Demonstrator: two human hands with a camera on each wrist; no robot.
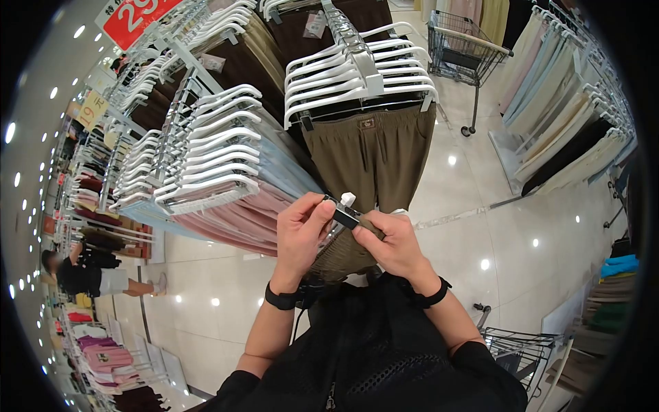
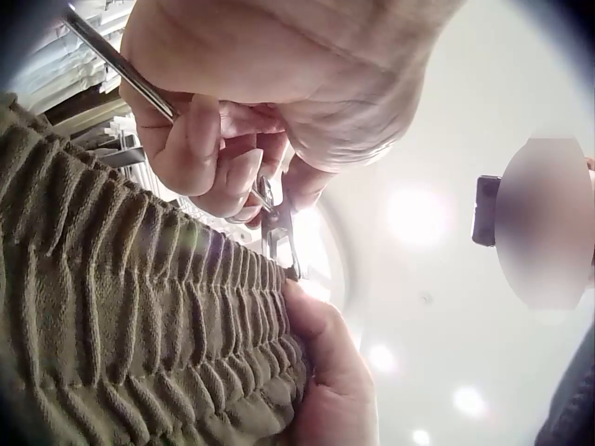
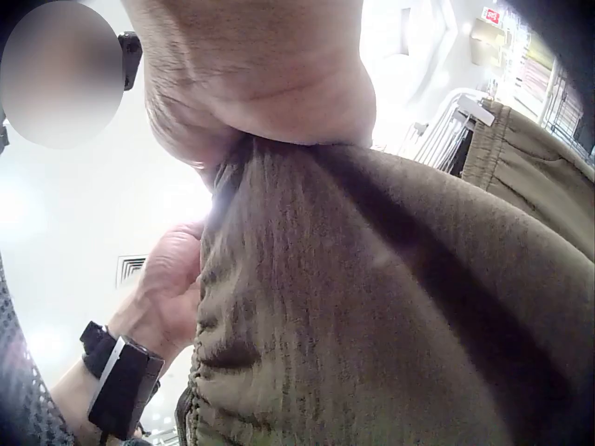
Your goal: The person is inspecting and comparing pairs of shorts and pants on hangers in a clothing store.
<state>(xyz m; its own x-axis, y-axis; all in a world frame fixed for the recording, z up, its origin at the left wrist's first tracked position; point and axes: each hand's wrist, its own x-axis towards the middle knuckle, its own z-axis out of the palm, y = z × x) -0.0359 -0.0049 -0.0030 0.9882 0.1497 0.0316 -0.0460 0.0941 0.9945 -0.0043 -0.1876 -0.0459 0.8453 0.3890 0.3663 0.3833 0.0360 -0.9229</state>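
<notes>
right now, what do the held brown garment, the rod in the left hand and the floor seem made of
Brown garment: soft matte cloth, fibre unclear; it folds and gathers. Rod: probably metal, chrome-like; bright streaks run along it. Floor: likely polished tile, perhaps ceramic; joint lines and reflections show.

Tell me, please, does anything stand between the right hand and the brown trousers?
Nothing visible does: the right hand grips the brown trousers directly by the waistband. Its thumb lies at that edge, close to the clip that the left hand holds.
</notes>
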